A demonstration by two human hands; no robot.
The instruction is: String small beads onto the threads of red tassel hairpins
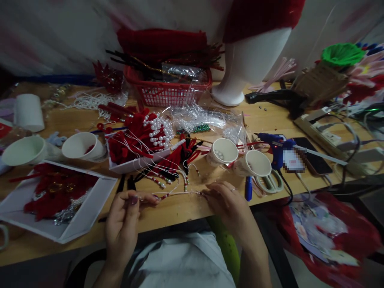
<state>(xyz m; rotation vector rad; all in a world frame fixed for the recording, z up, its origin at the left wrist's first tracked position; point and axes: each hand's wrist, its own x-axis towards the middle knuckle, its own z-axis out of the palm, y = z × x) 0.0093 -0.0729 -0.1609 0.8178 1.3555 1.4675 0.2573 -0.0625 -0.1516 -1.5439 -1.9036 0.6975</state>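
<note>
A thin white cord (180,193) with a few dark red beads (163,197) runs level between my hands, just above the table's front edge. My left hand (124,220) is closed on its left end near the beads, thumb and fingers together. On the other end, the fingertips of my right hand (226,204) pinch the cord; the exact grip is partly hidden. Just beyond lie strings of beads (183,176) in white, red and green. Behind them a white box (141,163) holds red fuzzy pieces with white pearl strands (159,130) and loose white threads.
Paper cups with beads (223,151) stand right of centre, near scissors (271,182), a blue marker (249,188) and a blue glue gun (276,146). A white tray (102,192) lies left. Behind are a red basket (168,94) and a white stand (240,76). A red bag (357,224) hangs low right.
</note>
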